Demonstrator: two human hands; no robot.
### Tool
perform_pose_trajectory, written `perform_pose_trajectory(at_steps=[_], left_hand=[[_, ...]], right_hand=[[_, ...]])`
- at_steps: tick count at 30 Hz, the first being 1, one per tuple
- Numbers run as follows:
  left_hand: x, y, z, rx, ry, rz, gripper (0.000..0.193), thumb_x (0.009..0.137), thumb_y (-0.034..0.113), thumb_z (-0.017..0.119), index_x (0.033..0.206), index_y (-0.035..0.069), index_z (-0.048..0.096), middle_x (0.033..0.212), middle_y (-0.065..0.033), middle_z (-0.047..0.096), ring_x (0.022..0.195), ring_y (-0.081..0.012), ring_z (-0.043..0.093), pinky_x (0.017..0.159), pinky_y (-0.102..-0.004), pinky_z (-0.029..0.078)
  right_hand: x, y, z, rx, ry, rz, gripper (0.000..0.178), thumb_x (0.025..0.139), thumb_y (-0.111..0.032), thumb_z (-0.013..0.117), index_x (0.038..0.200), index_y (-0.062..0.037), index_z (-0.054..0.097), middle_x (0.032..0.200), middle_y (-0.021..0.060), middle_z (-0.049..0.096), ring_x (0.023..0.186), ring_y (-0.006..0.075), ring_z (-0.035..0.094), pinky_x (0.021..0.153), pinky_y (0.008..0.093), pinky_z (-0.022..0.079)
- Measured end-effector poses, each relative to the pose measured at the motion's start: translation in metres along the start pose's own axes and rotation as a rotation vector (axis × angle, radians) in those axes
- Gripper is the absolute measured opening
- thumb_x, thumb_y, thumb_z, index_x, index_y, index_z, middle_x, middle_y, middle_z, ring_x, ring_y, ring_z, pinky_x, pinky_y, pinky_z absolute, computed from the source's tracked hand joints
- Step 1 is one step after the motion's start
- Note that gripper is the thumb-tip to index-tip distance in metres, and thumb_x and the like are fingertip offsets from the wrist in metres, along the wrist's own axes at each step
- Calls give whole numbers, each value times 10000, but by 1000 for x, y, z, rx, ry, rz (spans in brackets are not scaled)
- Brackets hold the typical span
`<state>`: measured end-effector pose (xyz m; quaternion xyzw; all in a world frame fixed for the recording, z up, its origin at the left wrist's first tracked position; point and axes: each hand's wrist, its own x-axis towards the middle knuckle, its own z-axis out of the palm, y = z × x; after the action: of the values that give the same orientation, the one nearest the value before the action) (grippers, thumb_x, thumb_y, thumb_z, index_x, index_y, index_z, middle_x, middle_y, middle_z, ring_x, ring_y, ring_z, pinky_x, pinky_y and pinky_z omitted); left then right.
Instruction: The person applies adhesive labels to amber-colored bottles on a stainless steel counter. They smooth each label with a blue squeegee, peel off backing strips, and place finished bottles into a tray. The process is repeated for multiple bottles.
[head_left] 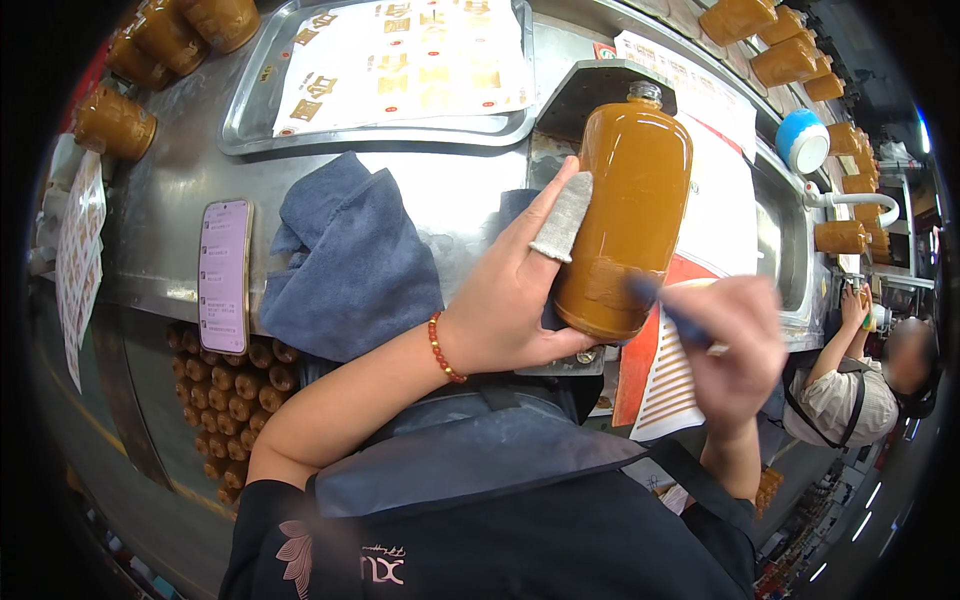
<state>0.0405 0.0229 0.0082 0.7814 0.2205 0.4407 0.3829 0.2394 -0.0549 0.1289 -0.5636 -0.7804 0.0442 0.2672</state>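
Observation:
A large amber-brown bottle (640, 190) with a short clear or silvery neck leans slightly to the right in front of me. My left hand (510, 300) grips its lower left side, thumb under the base. A grey fabric sleeve (565, 215) covers one finger, and a beaded bracelet circles the wrist. At the bottle's lower right is my right hand (735, 345), smeared by motion. Its closed fingers hold a small dark blue cloth (685, 325) against or just off the glass; I cannot tell which. A faint patch shows on the bottle's lower front.
Left of the bottle lie a crumpled blue towel (350, 260) and a lit phone (225, 275). Behind stands a metal tray (380, 133) with printed label sheets (410, 70). Filled jars (115, 125) line the far left. On the right are a sink (785, 240) and a co-worker (840, 390).

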Motion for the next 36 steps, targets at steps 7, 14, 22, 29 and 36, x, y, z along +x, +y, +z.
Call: perform_pose_trajectory(at_steps=[7, 14, 22, 29, 36], left_hand=[[-1, -3, 1, -41, -45, -14, 1194, 714, 288, 927, 1607, -29, 201, 1642, -303, 221, 1517, -445, 289, 1225, -450, 293], [14, 13, 1, 147, -2, 42, 1158, 700, 301, 920, 1601, -4, 260, 1664, -287, 167, 1539, -459, 215, 1243, -487, 254], [19, 3, 6, 71, 23, 199, 838, 805, 376, 790, 1453, -47, 469, 1610, -363, 209, 1543, -510, 124, 1256, -520, 240], [11, -8, 11, -68, 83, 199, 562, 848, 388, 736, 1223, -14, 617, 1370, -287, 553, 1520, -505, 149, 1293, -527, 106], [11, -15, 14, -58, -3, 52, 548, 778, 414, 784, 1053, -47, 677, 1413, -338, 499, 1492, -496, 249, 1207, -497, 339]], right_hand=[[4, 3, -4, 14, -22, -49, 300, 737, 125, 721, 1001, -9, 767, 837, 88, 664, 780, 210, 618, 731, 303, 495], [3, 32, -4, 2, 155, 131, 331, 721, 112, 720, 1016, -27, 779, 905, 105, 690, 787, 203, 648, 696, 314, 524], [-21, 70, -10, 317, 119, 405, 229, 925, 97, 596, 1138, 68, 676, 1114, 159, 637, 1008, 239, 619, 907, 336, 495], [-8, 60, -14, 236, -286, -200, 187, 890, 47, 670, 1076, 51, 685, 962, 148, 645, 892, 238, 578, 821, 330, 476], [-24, 18, 11, -25, -29, -258, 260, 877, 91, 679, 1126, 22, 702, 956, 142, 647, 867, 285, 602, 828, 371, 498]])
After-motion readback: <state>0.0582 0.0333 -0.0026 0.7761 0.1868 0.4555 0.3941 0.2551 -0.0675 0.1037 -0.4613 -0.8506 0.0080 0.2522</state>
